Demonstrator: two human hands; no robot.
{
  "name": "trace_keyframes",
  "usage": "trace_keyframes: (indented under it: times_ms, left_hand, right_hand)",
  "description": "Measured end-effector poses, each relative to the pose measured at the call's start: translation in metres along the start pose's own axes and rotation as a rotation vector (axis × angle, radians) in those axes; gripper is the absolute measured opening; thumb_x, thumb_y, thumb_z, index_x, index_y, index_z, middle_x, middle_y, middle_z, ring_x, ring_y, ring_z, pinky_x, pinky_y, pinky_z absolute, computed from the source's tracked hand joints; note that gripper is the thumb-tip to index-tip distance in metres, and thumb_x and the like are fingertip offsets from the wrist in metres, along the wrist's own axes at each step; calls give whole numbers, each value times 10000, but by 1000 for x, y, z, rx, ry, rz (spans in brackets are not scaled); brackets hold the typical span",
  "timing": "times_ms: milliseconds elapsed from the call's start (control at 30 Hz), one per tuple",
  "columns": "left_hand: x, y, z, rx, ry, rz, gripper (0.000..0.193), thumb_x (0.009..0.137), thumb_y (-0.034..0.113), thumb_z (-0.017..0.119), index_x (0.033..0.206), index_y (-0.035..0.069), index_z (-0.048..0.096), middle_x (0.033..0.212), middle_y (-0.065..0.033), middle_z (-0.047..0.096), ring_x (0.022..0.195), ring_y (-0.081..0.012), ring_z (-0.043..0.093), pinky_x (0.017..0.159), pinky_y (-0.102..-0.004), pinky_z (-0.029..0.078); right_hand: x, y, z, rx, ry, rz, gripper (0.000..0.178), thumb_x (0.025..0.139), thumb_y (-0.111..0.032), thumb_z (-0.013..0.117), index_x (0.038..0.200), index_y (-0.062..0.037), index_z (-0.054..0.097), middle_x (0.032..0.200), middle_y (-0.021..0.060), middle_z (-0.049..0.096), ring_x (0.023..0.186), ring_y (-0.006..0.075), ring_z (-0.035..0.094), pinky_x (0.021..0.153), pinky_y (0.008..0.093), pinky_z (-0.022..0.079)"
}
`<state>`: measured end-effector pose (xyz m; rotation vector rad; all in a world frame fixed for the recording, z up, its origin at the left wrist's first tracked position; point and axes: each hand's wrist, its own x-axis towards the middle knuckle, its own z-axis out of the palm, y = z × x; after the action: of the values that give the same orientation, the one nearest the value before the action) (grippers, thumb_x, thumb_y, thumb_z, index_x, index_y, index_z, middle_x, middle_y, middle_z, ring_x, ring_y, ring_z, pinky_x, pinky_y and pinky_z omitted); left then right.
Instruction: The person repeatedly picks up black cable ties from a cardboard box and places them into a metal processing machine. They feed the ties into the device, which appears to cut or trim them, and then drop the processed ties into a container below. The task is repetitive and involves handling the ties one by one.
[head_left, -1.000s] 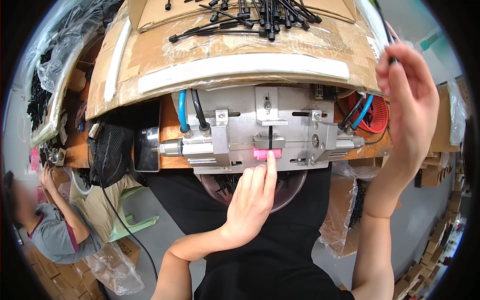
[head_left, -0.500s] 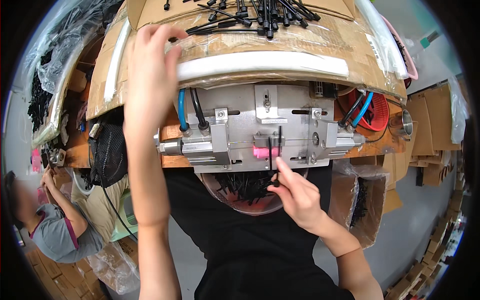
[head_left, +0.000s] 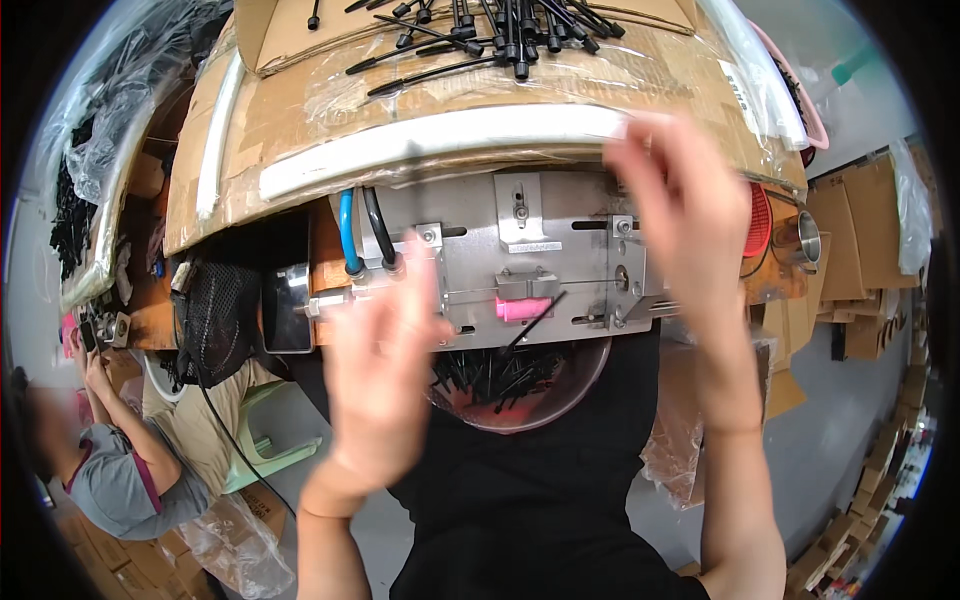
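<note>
My left hand, smeared by motion, is over the left part of the metal fixture. A blurred black rod rises from its fingertips. My right hand, also blurred, is raised over the fixture's right side near the cardboard edge; its fingers are bent, and whether they hold anything cannot be made out. At the fixture's middle sits a small metal block with a pink piece below it. Another black rod slants from there over the clear bowl, which contains many black rods.
Several knob-ended black rods lie on the cardboard above the fixture. Blue and black hoses enter at its left. A red basket and metal cup stand right. A person works at far left.
My left hand has come down from the cardboard rods toward the fixture. My right hand has gone from the bowl up and right, leaving a rod slanting over the bowl.
</note>
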<state>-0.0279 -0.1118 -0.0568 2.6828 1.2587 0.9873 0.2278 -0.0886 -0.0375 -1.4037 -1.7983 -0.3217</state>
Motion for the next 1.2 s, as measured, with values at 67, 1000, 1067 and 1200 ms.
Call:
trace_keyframes:
  times_ms: [67, 1000, 1067, 1200]
  left_hand:
    - [-28, 31, 23, -151, -68, 8, 611, 771, -3, 697, 1351, -70, 520, 961, -94, 571, 827, -206, 540, 755, -335, 453]
    - [145, -45, 41, -79, 198, 249, 210, 892, 11, 580, 1092, 48, 631, 982, -128, 608, 904, -321, 579, 794, -387, 470]
    - [167, -52, 37, -162, 50, 257, 183, 881, 35, 623, 1063, 51, 635, 890, -110, 616, 823, -263, 597, 737, -349, 475]
    - [174, -66, 32, -272, -158, 161, 161, 868, 49, 646, 1027, 38, 628, 838, -141, 614, 791, -284, 603, 732, -349, 482]
  right_hand:
    - [59, 43, 19, -141, -8, -145, 223, 885, -131, 687, 1064, -15, 624, 874, 93, 640, 767, 166, 574, 679, 289, 471]
    - [-134, -71, 4, 370, -216, 131, 616, 709, 107, 746, 1293, 90, 552, 758, 109, 603, 672, 240, 592, 616, 348, 494]
    - [-141, -74, 15, 381, -226, 133, 609, 724, 94, 739, 1302, 84, 549, 740, 100, 588, 664, 222, 579, 616, 347, 484]
    - [-139, -68, 24, 372, -276, 120, 618, 743, 66, 737, 1326, 77, 531, 709, 78, 538, 636, 207, 530, 602, 352, 460]
